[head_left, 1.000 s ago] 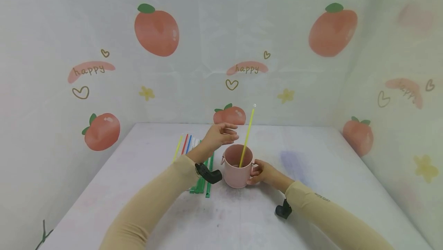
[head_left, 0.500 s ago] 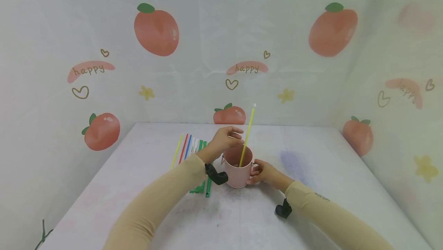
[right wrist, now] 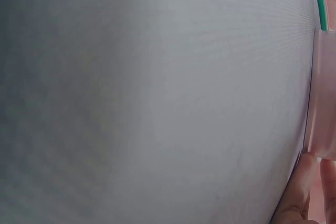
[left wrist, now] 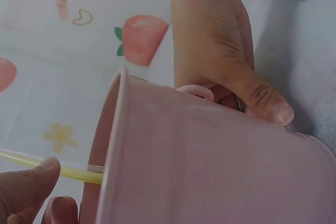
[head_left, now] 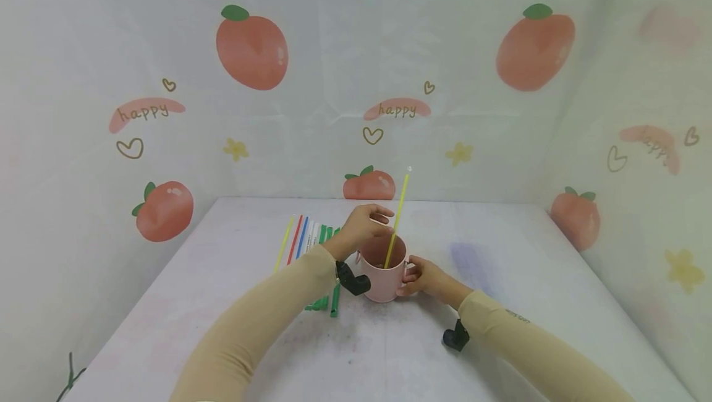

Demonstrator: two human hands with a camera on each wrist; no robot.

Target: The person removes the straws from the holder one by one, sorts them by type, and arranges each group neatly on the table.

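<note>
A pink cup [head_left: 381, 281] stands upright on the table, with a thin yellow straw [head_left: 402, 195] leaning in it; the straw's top end looks clear. My right hand [head_left: 424, 276] grips the handle on the cup's right side. In the left wrist view, the right thumb [left wrist: 265, 100] presses along the cup's wall. My left hand [head_left: 361, 224] hovers over the cup's rim, fingers loosely bent beside the straw. The left thumb [left wrist: 44, 174] overlaps the straw in the left wrist view, and a firm pinch is not visible. The right wrist view catches only the cup's edge [right wrist: 323, 98] and some fingers.
Left of the cup lies a row of thin sticks: a yellow one [head_left: 285, 244], a red one [head_left: 295, 240], a blue one [head_left: 303, 236], then white and green strips [head_left: 335, 303]. The left forearm partly covers them. A patterned curtain [head_left: 311, 142] hangs behind the table.
My left hand has moved right and slightly down, from left of the straw to right beside it above the cup. The right hand and cup have stayed put.
</note>
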